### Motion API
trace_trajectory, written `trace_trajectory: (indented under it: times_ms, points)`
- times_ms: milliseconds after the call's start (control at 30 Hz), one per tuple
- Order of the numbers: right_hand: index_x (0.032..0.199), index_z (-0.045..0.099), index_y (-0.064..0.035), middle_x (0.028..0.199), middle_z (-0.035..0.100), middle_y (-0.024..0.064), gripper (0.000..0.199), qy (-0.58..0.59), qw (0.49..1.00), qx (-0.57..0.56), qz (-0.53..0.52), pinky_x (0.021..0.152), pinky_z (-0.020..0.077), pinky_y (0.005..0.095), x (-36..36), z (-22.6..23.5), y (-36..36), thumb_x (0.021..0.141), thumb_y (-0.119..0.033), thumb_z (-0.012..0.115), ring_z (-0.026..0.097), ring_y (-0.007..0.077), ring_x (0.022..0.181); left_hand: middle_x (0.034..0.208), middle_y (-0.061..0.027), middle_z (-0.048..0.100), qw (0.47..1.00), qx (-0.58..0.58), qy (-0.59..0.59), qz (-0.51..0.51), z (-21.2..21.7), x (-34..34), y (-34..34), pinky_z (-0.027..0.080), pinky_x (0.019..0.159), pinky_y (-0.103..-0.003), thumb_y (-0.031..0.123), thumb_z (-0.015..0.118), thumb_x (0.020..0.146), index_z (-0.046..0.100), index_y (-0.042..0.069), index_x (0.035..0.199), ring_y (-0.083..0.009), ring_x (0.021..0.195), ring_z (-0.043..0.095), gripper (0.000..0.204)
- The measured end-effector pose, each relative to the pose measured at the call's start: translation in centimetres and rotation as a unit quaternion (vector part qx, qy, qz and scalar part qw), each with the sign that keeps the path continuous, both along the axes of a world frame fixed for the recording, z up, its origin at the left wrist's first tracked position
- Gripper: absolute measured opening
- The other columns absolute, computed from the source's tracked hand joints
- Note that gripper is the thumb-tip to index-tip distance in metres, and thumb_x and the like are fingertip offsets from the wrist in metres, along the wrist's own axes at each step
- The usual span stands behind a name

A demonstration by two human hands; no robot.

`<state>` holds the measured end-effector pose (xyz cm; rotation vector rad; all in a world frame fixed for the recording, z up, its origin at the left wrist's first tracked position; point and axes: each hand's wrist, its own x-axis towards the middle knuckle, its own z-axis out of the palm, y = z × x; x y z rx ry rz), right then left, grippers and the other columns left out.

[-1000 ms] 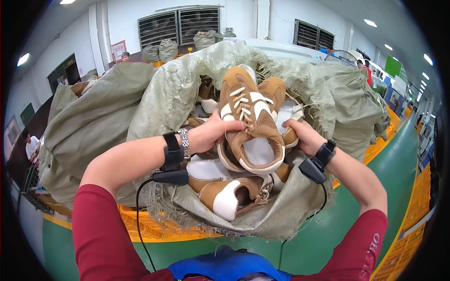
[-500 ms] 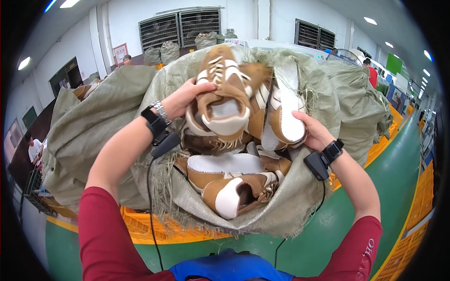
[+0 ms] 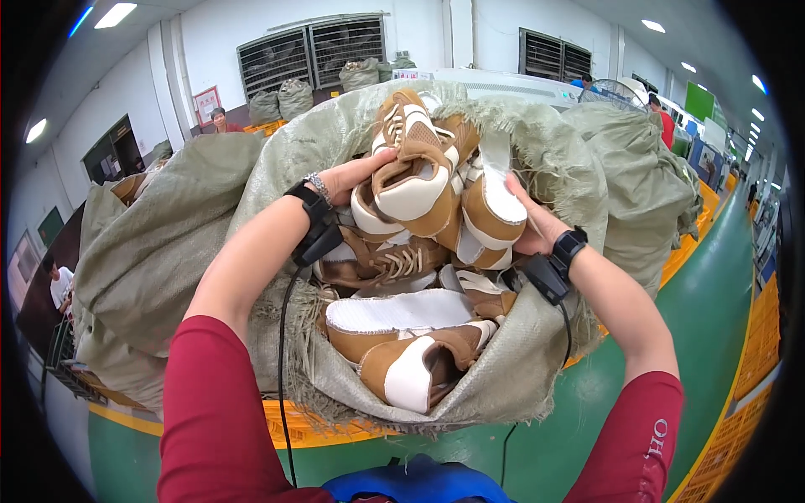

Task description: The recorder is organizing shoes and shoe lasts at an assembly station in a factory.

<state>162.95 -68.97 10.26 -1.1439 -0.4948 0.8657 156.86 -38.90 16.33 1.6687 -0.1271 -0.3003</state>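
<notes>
A grey-green woven sack (image 3: 579, 180) lies open before me, full of brown-and-white shoe uppers with stitched white bottoms. My left hand (image 3: 350, 178) grips lace-up uppers (image 3: 411, 180) at the sack's far side, its thumb on the nearest one's collar. At the right, my right hand (image 3: 537, 220) holds an upper (image 3: 496, 201) whose white bottom faces up, thumb along its edge. Both hands' other fingers are mostly hidden. Below them lie a laced upper (image 3: 394, 261), one showing its white bottom (image 3: 398, 312), and one with a white heel (image 3: 409, 373).
Another filled sack (image 3: 180, 218) bulges on the left. Orange crates (image 3: 323, 426) show under the sacks, with more along the right-hand aisle's green floor (image 3: 713, 293). Dark cables hang from the devices on my wrists. Other people are in the background at left and right.
My hands have come closer together: the left moved right and slightly down with its uppers, the right moved left with its own. The held uppers now sit side by side, nearly touching.
</notes>
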Motion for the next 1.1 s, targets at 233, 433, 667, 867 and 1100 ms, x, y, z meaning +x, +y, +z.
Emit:
trace_trajectory:
  times_ms: [233, 433, 667, 867, 1100]
  points:
    - [0.132, 0.04, -0.0108, 0.132, 0.045, 0.0073, 0.073, 0.046, 0.998, 0.052, -0.011, 0.104, 0.0303, 0.0374, 0.0, -2.7, 0.3, 0.079, -0.059, 0.055, 0.043, 0.0207, 0.121, 0.117, -0.0059, 0.057, 0.999, -0.044, -0.02, -0.014, -1.6, 0.0, 0.1, 0.048, 0.087, -0.027, 0.045, 0.034, 0.095, 0.048, 0.007, 0.123, -0.0129, 0.1, 0.058, 0.049]
    - [0.128, 0.043, -0.0052, 0.126, 0.05, 0.0083, 0.062, -0.042, 0.997, 0.045, -0.043, 0.098, 0.0383, 0.0319, -1.7, -0.7, 2.2, 0.085, -0.049, 0.054, 0.05, 0.017, 0.113, 0.113, -0.0076, 0.058, 1.0, 0.009, 0.005, 0.003, -1.0, -0.3, -0.9, 0.05, 0.084, -0.025, 0.039, 0.034, 0.096, 0.048, 0.005, 0.12, -0.0133, 0.096, 0.06, 0.044]
    - [0.123, 0.047, -0.0047, 0.119, 0.056, 0.0095, 0.058, -0.062, 0.99, 0.118, -0.056, 0.09, 0.0462, 0.0353, -7.0, 5.3, -0.4, 0.083, -0.046, 0.058, 0.057, 0.0193, 0.103, 0.111, -0.0102, 0.059, 0.996, -0.013, -0.085, -0.006, 7.7, -7.2, -4.7, 0.049, 0.084, -0.025, 0.038, 0.049, 0.091, 0.049, -0.001, 0.119, -0.0122, 0.097, 0.059, 0.047]
    - [0.124, 0.049, -0.0085, 0.121, 0.055, 0.0051, 0.046, -0.056, 0.992, 0.117, -0.003, 0.092, 0.0438, 0.0343, -15.6, 9.1, -1.3, 0.09, -0.04, 0.049, 0.056, 0.0166, 0.105, 0.112, -0.0079, 0.059, 0.98, 0.022, -0.16, 0.119, 9.5, -17.8, -6.4, 0.049, 0.084, -0.024, 0.042, 0.047, 0.091, 0.051, 0.006, 0.122, -0.0104, 0.098, 0.059, 0.048]
    - [0.136, 0.031, -0.0083, 0.136, 0.04, 0.0077, 0.062, -0.047, 0.983, 0.122, 0.132, 0.103, 0.0324, 0.0355, -32.0, 3.4, -0.3, 0.09, -0.048, 0.044, 0.041, 0.0197, 0.122, 0.115, -0.0086, 0.057, 0.981, -0.183, -0.045, 0.041, 4.2, -39.5, -3.9, 0.048, 0.084, -0.026, 0.039, 0.045, 0.092, 0.05, 0.003, 0.121, -0.0136, 0.098, 0.059, 0.047]
